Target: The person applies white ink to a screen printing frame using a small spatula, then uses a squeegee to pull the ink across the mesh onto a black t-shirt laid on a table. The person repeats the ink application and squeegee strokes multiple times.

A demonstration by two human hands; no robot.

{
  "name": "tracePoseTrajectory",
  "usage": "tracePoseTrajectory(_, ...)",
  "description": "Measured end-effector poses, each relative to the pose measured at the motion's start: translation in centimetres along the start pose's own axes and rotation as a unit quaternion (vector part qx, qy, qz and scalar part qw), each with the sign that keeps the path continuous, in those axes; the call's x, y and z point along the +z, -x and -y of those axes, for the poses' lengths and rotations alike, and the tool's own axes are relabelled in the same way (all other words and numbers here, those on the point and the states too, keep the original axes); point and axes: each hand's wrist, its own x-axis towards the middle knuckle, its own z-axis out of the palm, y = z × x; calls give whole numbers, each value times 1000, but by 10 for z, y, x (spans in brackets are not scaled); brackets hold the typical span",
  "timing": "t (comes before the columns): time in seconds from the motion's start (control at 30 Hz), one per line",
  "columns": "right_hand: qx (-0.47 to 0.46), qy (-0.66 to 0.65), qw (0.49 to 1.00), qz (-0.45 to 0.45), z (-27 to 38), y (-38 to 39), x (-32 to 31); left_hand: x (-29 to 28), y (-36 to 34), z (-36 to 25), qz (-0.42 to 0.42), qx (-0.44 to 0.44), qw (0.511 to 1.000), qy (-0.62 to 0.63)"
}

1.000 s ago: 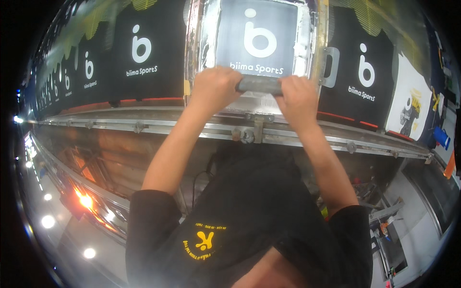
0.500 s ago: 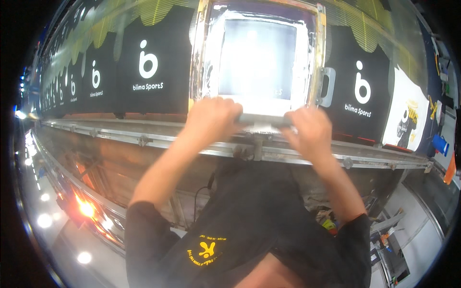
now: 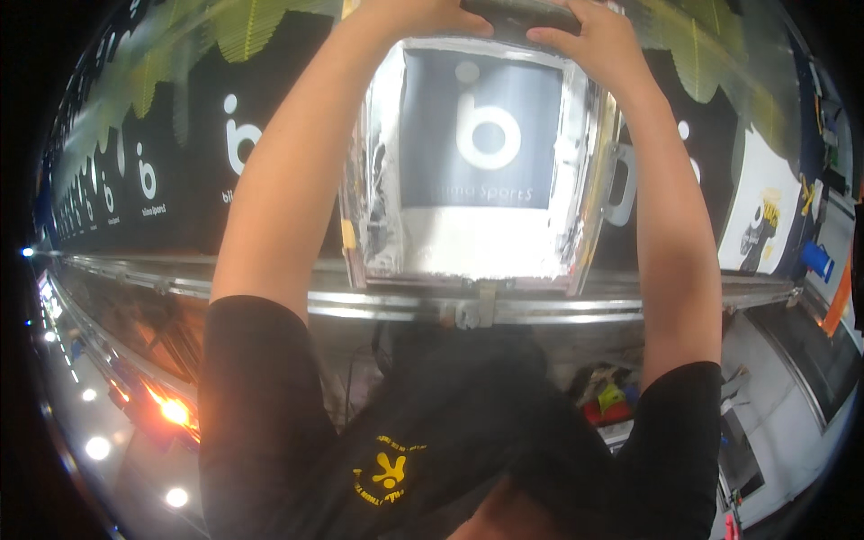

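A screen-printing frame lies over the table in front of me, with a grey handle on its right side. Through its mesh a pale round logo shows on dark cloth. White ink covers the near strip and smears the side borders. At the far end of the mesh, both hands are closed on a dark squeegee, which lies crosswise and is partly cut off by the upper edge. My left hand grips its left part, thumb inward. My right hand grips its right part.
Black shirt pieces with white logos line the table on the left. A white printed piece lies at the right. A metal rail runs along the near table edge. Below left, an orange-lit heater glows.
Both hands and the squeegee have moved from the near end of the screen frame to its far end. The logo shows more clearly through the mesh.
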Motion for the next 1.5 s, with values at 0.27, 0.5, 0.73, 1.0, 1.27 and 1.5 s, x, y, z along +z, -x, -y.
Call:
tracePoseTrajectory(0.27, -112, 72, 991, -22, 29, 192, 37, 47, 192, -83, -59, 53, 997, -25)
tracePoseTrajectory(0.5, -84, 40, 996, -8, 78, 302, 11, 28, 289, -156, -16, 24, 999, 14)
tracePoseTrajectory(0.73, 155, -19, 960, 234, 77, 291, 6, 31, 272, -156, 245, -62, 960, 123)
tracePoseTrajectory(1.0, 248, -161, 943, -150, 12, 230, -26, -31, 172, -79, 260, -25, 956, 135)
tracePoseTrajectory(1.27, 370, -239, 874, -206, -25, 197, 14, -39, 55, 7, 28, 25, 999, -29)
tracePoseTrajectory(1.5, 381, -306, 864, -124, -4, 200, 0, -15, 107, -12, -17, 22, 1000, -9)
